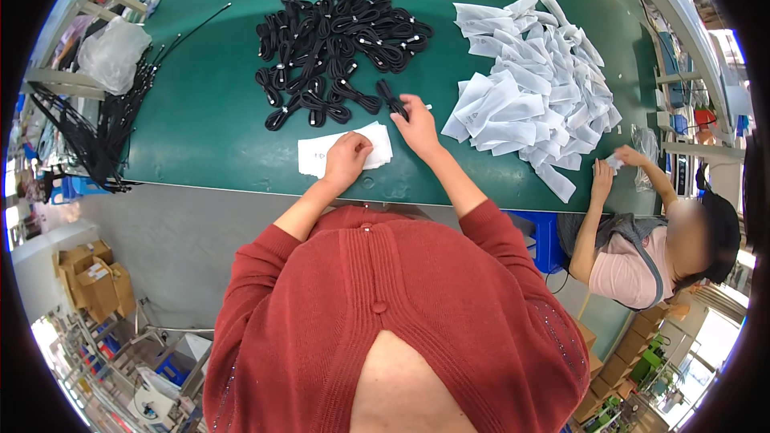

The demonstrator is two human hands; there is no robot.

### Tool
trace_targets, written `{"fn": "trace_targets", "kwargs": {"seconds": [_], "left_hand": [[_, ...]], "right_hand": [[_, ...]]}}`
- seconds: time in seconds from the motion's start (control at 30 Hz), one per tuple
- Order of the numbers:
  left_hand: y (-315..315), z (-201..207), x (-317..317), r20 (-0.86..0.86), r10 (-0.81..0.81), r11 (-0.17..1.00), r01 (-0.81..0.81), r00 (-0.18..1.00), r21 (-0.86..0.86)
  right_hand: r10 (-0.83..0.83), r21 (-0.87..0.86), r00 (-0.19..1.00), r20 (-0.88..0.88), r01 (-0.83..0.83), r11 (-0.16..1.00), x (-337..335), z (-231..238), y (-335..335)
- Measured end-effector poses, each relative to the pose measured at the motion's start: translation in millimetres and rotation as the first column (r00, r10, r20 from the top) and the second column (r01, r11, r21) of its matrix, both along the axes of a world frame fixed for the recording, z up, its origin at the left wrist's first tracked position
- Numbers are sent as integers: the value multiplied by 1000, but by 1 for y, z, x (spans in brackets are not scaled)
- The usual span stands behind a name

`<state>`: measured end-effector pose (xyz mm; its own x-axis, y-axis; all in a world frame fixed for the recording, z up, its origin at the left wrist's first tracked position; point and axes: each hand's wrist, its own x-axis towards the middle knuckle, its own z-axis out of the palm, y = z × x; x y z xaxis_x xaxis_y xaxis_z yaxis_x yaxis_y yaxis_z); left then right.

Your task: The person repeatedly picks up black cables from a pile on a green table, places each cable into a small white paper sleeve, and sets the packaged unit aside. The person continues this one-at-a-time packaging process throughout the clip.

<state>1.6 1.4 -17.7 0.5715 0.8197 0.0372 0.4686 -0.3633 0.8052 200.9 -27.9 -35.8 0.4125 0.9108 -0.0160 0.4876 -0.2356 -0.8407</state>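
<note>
Black coiled cable (pixel 389 96) sits pinched in the right hand (pixel 419 130) over the green table (pixel 200 120), best held mid-bundle so loops hold together, while the left hand (pixel 346 160), grip unclear, should press the white stack (pixel 380 144) flat.

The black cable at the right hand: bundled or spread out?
Bundled: the black cable makes a compact bunch at the right hand.

left fingers (pixel 358 143), right fingers (pixel 411 102) curled
</note>
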Motion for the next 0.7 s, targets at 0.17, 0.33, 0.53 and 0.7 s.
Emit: {"fn": "trace_targets", "kwargs": {"seconds": [0.17,0.33,0.53,0.7], "left_hand": [[1,-1,-1,40,9,999,-7,999,-51],[4,-5,-3,41,-10,998,13,999,-63],[7,-5,-7,115,-1,981,23,993,-190],[6,6,-10,169,-78,974,111,982,-197]], "right_hand": [[2,94,944,-330,30,995,1,14,-62],[139,60,986,-93,-133,989,-12,65,-103],[304,-42,953,4,-304,952,-12,67,-109],[295,-80,877,-379,-349,934,-4,49,-101]]}}
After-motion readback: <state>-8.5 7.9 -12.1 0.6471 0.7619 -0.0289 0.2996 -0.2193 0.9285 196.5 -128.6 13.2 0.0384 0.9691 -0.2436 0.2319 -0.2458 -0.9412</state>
